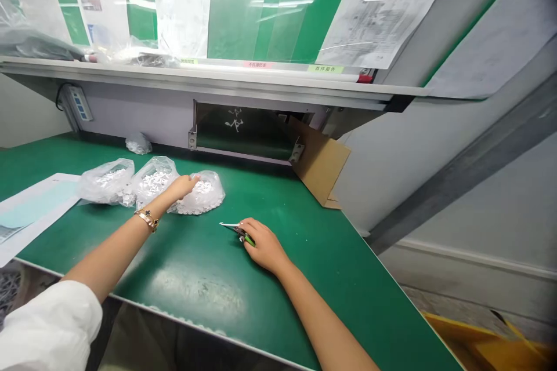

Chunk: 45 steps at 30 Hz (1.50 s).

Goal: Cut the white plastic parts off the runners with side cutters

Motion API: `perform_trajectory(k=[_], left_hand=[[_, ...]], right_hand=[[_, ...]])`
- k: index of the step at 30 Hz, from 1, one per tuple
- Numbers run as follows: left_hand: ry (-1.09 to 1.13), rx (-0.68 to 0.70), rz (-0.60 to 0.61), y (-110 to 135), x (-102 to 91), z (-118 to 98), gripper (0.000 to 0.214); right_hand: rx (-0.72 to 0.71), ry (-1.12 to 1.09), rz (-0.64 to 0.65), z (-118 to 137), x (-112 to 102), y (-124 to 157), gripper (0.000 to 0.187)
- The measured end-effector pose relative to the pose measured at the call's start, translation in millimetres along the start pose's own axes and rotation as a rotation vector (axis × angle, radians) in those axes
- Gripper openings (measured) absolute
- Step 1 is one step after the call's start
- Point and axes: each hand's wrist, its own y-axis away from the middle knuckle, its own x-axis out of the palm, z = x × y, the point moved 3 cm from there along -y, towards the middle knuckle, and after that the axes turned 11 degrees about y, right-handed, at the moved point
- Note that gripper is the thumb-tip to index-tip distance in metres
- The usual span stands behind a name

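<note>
My left hand (183, 186) reaches over the edge of the rightmost clear plastic bag (209, 200), which holds many small white plastic parts. Its fingers look drawn together, and whatever they may hold is too small to make out. Lower and to the right, my right hand (263, 246) is closed around green-handled nippers (248, 239), mostly covered by the palm. A slim white plastic part (229, 225) sticks out to the left from its fingertips. Two more open bags of white parts, a middle one (153, 181) and a left one (108, 181), lie beside the first.
Paper sheets (43, 204) lie at the green table's left side. A small tied bag (138, 143) sits at the back. Behind is a slot (248, 139) with branched white pieces (235, 124) inside and a cardboard flap (322, 162) at its right. A shelf edge (217, 82) overhangs the table.
</note>
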Motion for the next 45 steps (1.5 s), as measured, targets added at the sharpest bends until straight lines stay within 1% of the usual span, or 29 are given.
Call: perform_trajectory(k=[3, 6, 9, 13, 16, 18, 20, 23, 25, 27, 29, 33, 35, 37, 38, 39, 40, 41, 42, 43, 44, 45], left_hand=[[0.124, -0.026, 0.062, 6, -8.2, -9, 0.014], [0.238, -0.012, 0.099, 13, -21.8, -21, 0.012], [0.317, 0.037, 0.046, 17, -42.1, -30, 0.010], [0.394, 0.132, -0.091, 13, -79.3, -36, 0.013], [0.427, 0.167, -0.164, 7, -104.6, -32, 0.018], [0.436, 0.162, -0.180, 1, -114.6, -25, 0.020], [0.432, 0.139, -0.177, -4, -118.5, -15, 0.020], [0.409, 0.096, -0.176, -11, -119.3, -2, 0.018], [0.388, 0.082, -0.191, -16, -122.3, 2, 0.016], [0.365, 0.089, -0.224, -21, -131.3, 0, 0.015], [0.335, 0.116, -0.287, -23, -147.8, -5, 0.019], [0.251, 0.171, -0.459, -22, -195.7, -17, 0.028], [0.190, 0.182, -0.501, -19, -217.0, -19, 0.032], [0.114, 0.203, -0.509, -13, -229.1, -21, 0.038], [0.069, 0.223, -0.507, -9, -230.1, -21, 0.041], [0.022, 0.253, -0.501, -4, -227.1, -22, 0.041], [-0.029, 0.292, -0.487, 2, -219.8, -22, 0.040], [-0.079, 0.334, -0.465, 10, -208.1, -21, 0.038], [-0.126, 0.378, -0.427, 20, -192.3, -19, 0.035], [-0.186, 0.421, -0.361, 31, -172.9, -16, 0.031], [-0.242, 0.454, -0.272, 44, -150.9, -11, 0.026], [-0.323, 0.498, -0.136, 58, -126.8, -4, 0.024]], right_hand=[[0.020, 0.008, -0.015, 0, -1, 3, 0.030], [0.034, 0.008, -0.019, -2, 0, 4, 0.030], [0.048, 0.016, -0.011, -1, 1, 3, 0.030], [0.049, 0.043, 0.006, 3, 0, 4, 0.029], [0.050, 0.069, 0.013, 5, -1, 4, 0.029], [0.051, 0.080, 0.021, 5, 0, 4, 0.029], [0.059, 0.088, 0.032, 5, 1, 3, 0.029], [0.080, 0.092, 0.054, 2, 3, 3, 0.029], [0.090, 0.094, 0.062, 0, 5, 3, 0.030], [0.094, 0.097, 0.065, -1, 7, 3, 0.029], [0.093, 0.098, 0.065, -2, 8, 3, 0.029], [0.079, 0.095, 0.050, -3, 9, 2, 0.028], [0.068, 0.101, 0.033, -4, 9, 2, 0.027], [0.052, 0.125, 0.012, -4, 9, 2, 0.027], [0.038, 0.140, 0.001, -4, 9, 2, 0.027], [0.018, 0.153, -0.008, -3, 9, 2, 0.026], [-0.007, 0.157, -0.014, -1, 9, 2, 0.026], [-0.033, 0.150, -0.020, 3, 10, 1, 0.026], [-0.056, 0.131, -0.028, 7, 11, -1, 0.027], [-0.075, 0.104, -0.038, 13, 12, -4, 0.028], [-0.089, 0.071, -0.049, 20, 15, -8, 0.030], [-0.103, 0.034, -0.058, 29, 17, -13, 0.030]])
